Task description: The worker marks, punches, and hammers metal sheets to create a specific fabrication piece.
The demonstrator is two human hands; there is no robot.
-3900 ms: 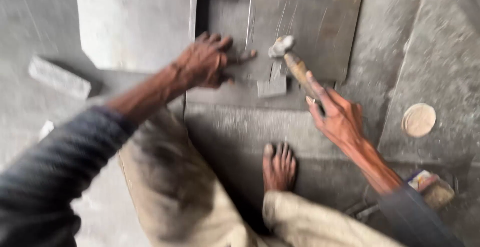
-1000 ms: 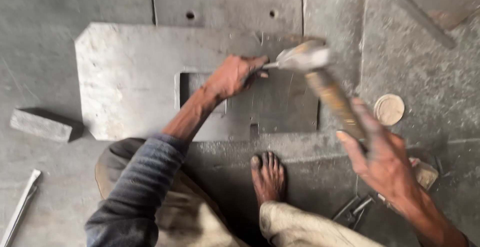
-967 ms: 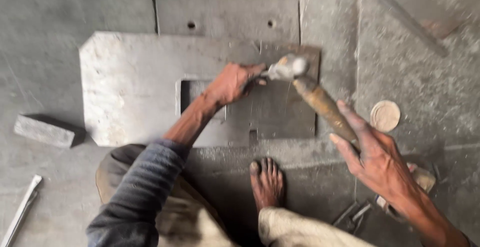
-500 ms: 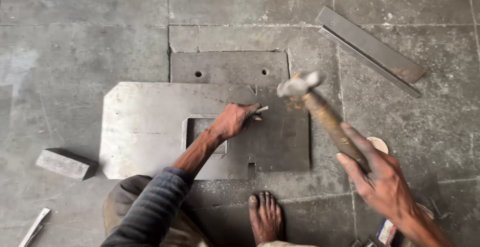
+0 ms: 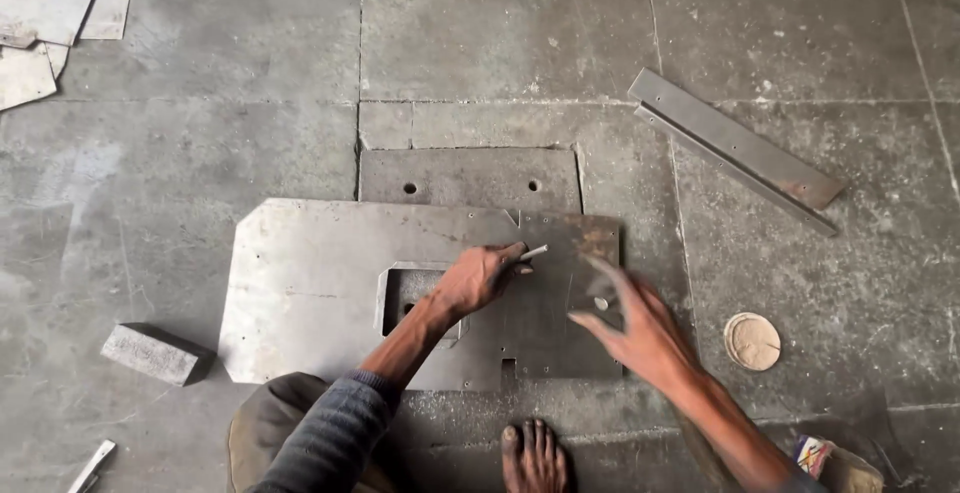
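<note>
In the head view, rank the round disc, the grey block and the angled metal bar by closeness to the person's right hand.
From the right hand:
1. Round disc, just to its right on the floor.
2. Angled metal bar, up and to the right.
3. Grey block, far left, past the metal plate.

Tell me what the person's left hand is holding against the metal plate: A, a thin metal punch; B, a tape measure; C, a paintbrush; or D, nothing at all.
A: the left hand pinches a thin metal punch whose tip sticks out past the fingers over the metal plate, while the right hand is spread and blurred just beside it.
</note>
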